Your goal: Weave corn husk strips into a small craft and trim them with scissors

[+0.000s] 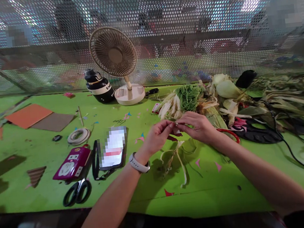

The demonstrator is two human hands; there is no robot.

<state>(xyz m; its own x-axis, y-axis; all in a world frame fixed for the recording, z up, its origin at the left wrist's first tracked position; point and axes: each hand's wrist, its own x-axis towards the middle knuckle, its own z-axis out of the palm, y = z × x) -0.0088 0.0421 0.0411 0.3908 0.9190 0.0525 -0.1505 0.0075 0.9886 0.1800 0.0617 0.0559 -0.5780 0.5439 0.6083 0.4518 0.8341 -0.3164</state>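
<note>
My left hand (162, 135), with a pale band on the wrist, pinches thumb and fingers together. Fingertip to fingertip with it is my right hand (196, 126), also closed in a pinch. A small pale piece shows between them, mostly hidden by the fingers. Just below, knotted strips of pale dried husk (182, 165) are seen against the green table; whether they join the held piece, I cannot tell. Beyond the hands lie a bundle of green strings (189, 97) and a bunch of pale husk strips (169, 106). Red-handled scissors (231, 134) are partly hidden by my right forearm.
A fan (114, 52) and a black bottle (99, 87) stand at the back. Leftward are a phone (113, 147), black scissors (77, 193), a purple case (71, 164), tape (78, 136) and orange sheet (28, 116). Corn husks (226, 86) and a black cable (288, 146) lie right.
</note>
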